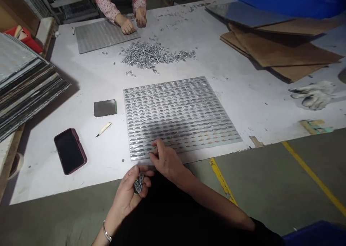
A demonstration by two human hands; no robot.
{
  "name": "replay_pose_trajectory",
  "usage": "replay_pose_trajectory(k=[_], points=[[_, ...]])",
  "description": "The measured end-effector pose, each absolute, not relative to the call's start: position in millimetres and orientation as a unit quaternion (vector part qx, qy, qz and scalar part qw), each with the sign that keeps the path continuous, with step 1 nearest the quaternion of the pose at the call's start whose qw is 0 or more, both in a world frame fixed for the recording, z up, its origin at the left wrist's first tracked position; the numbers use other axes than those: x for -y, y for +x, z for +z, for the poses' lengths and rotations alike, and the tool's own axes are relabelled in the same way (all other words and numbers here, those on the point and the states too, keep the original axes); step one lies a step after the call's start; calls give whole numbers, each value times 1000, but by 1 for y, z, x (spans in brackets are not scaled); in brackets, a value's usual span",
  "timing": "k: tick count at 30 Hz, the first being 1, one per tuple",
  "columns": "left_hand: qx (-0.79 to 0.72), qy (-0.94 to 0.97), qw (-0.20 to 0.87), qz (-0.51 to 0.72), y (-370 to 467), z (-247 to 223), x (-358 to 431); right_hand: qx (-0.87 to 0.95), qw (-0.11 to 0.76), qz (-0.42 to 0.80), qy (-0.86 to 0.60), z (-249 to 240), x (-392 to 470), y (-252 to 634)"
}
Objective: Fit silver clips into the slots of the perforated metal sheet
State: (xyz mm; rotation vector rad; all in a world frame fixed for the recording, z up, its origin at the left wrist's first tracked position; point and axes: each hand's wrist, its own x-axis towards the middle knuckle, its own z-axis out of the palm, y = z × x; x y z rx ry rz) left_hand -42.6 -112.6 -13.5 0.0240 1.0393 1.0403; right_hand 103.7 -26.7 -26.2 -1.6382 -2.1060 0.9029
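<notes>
My left hand is curled around several small, shiny, leaf-shaped metal pieces, just off the table's front edge. My right hand hangs over the near left part of a rectangular panel, its thumb and forefinger bent close together at the surface. Whatever may lie between those fingertips is too small to make out. Rows of the same leaf-shaped pieces cover most of the panel; towards its near right the rows show brownish marks. Farther back lies a loose heap of these pieces.
Left of the panel lie a dark rectangular block, a small knife and a phone. Stacked sheets rise at far left. Across the table, a co-worker's hands rest by another panel. Brown boards and gloves lie right.
</notes>
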Motion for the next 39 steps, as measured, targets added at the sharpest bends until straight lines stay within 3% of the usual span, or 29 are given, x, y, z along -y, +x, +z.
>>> replay_pose_trajectory(k=[4,7,12,15,22,29,34,39], points=[[-413,-73,770,481,-34,-9,107,802,221,329,-446,-7,39,123],[-386,-113,782,476,-25,-6,102,871,183,304,-340,7,48,138],[-381,-149,815,410,-11,-9,99,901,91,287,-311,9,49,150],[-368,-136,833,390,-8,-12,99,894,102,310,-307,6,47,153],[-438,77,796,411,-21,-13,97,797,277,385,-375,2,48,149],[-493,160,748,415,-30,-15,98,683,258,522,-440,1,48,140],[-481,99,752,439,-33,-8,97,672,295,405,-546,-19,26,130],[-468,137,767,417,-38,-11,101,702,275,308,-581,-39,20,120]])
